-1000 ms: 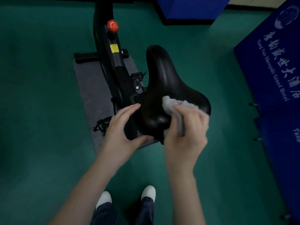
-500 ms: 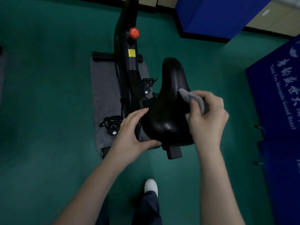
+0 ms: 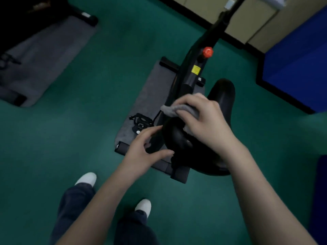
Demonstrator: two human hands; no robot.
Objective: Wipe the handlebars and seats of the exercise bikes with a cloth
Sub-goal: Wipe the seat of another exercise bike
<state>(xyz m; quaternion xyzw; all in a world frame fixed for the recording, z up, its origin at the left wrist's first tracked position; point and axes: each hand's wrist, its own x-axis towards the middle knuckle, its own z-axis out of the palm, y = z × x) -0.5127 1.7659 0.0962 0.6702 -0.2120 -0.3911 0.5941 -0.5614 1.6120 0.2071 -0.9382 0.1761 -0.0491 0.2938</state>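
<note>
The right hand (image 3: 205,124), its grip curled round the grey cloth (image 3: 178,108), is pressing it on the seat's (image 3: 223,99) left side. The left hand (image 3: 146,147), grip wide, is bracing its rear edge. Seat wiping seems to be underway. The handlebars are lying out of view, and another bike (image 3: 17,16) is probably waiting.

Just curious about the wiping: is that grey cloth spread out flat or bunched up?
Bunched up: the cloth is crumpled inside the right hand, pressed against the black seat.

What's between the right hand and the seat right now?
The cloth, gripped under the right hand and pressed against the seat, as the head view shows.
</note>
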